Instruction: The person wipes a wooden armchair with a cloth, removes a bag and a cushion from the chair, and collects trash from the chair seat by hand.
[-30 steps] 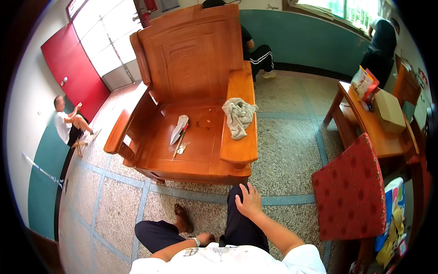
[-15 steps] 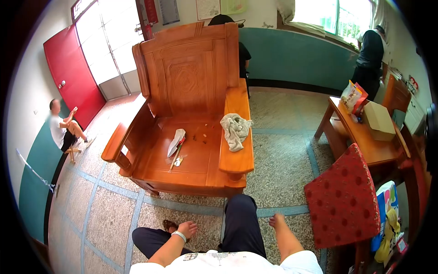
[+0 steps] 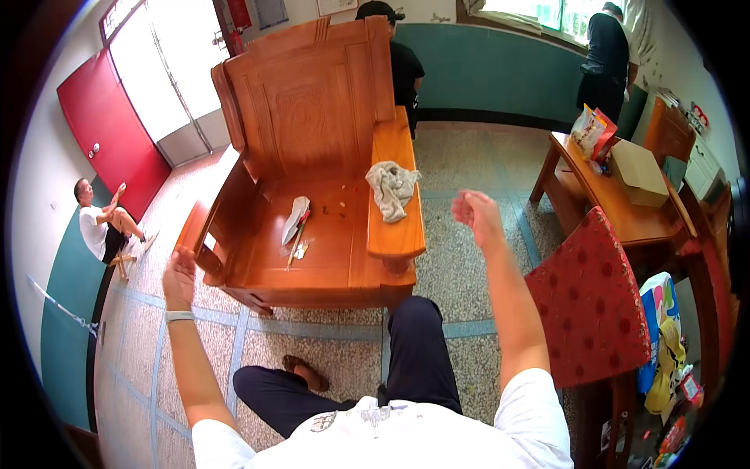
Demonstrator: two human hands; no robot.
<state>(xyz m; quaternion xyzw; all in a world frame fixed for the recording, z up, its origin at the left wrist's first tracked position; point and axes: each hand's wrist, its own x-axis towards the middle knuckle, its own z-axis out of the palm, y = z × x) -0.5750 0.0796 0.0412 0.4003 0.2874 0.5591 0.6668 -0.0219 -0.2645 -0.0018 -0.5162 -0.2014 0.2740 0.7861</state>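
Note:
My left hand (image 3: pixel 179 275) is raised beside the front end of the left armrest of a wooden armchair (image 3: pixel 312 102), its fingers apart and nothing in it. Out in the air to the right of the chair is my right hand (image 3: pixel 478 217), empty, with fingers loosely bent and apart. A crumpled grey cloth (image 3: pixel 393 190) lies on the chair's right armrest. On the seat are a white paper or plastic piece (image 3: pixel 295 220), a thin stick (image 3: pixel 297 243) and a few small bits.
A red patterned chair back (image 3: pixel 590 305) stands at the right, near a wooden table (image 3: pixel 625 215) bearing a cardboard box (image 3: pixel 638 173) and snack bags (image 3: pixel 592 133). One person (image 3: pixel 105 223) sits at the left; two others are behind the armchair and by the window.
Both my hands have risen and spread apart, the left from near my knee out to the left, the right forward and up. The view has shifted slightly.

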